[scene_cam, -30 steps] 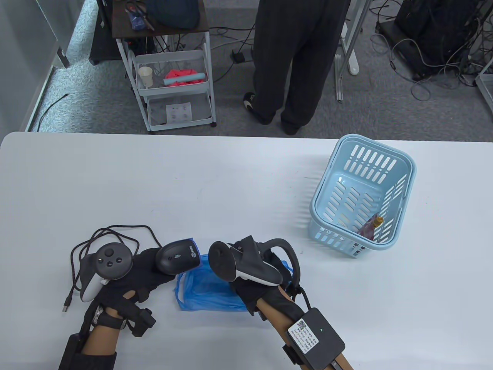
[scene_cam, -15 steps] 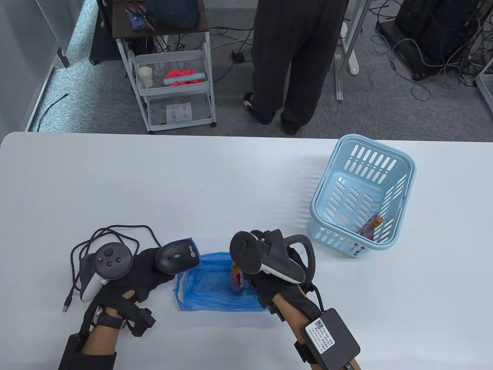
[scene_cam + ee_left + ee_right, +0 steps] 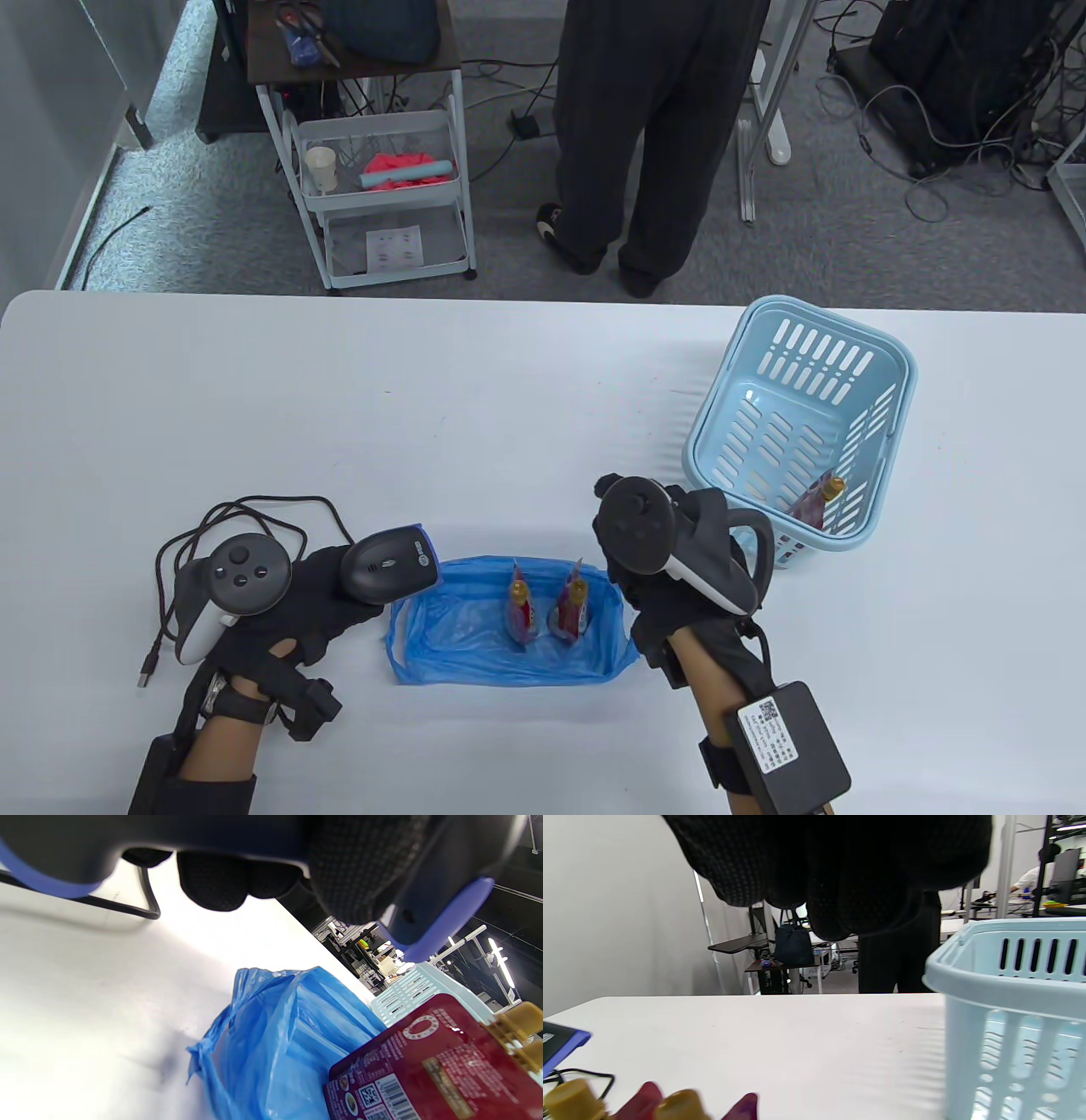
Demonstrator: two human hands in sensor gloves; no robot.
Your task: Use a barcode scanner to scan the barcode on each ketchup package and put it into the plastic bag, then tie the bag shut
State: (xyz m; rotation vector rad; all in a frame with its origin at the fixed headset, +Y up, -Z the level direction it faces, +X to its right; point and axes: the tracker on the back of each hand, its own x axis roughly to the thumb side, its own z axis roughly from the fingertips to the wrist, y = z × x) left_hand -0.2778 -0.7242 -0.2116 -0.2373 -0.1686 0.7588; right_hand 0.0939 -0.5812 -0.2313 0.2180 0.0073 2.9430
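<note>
Far left, coiled black cable (image 3: pixel 246 518) on the white table (image 3: pixel 424 407). Left hand (image 3: pixel 288 611), fingers wrapped round barcode scanner (image 3: pixel 390 567). Centre, blue plastic bag (image 3: pixel 458 637) lying open, two ketchup packages (image 3: pixel 520 607) inside. Right hand (image 3: pixel 670 594) just beside the bag, fingers loosely curled, empty. Far right, third ketchup package (image 3: pixel 816 501) in pale blue basket (image 3: pixel 882 356).

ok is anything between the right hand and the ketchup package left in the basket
Only the basket's near wall. The right hand is just outside it, and the ketchup package leans inside against that corner, so the hand probably has to go over the rim.
</note>
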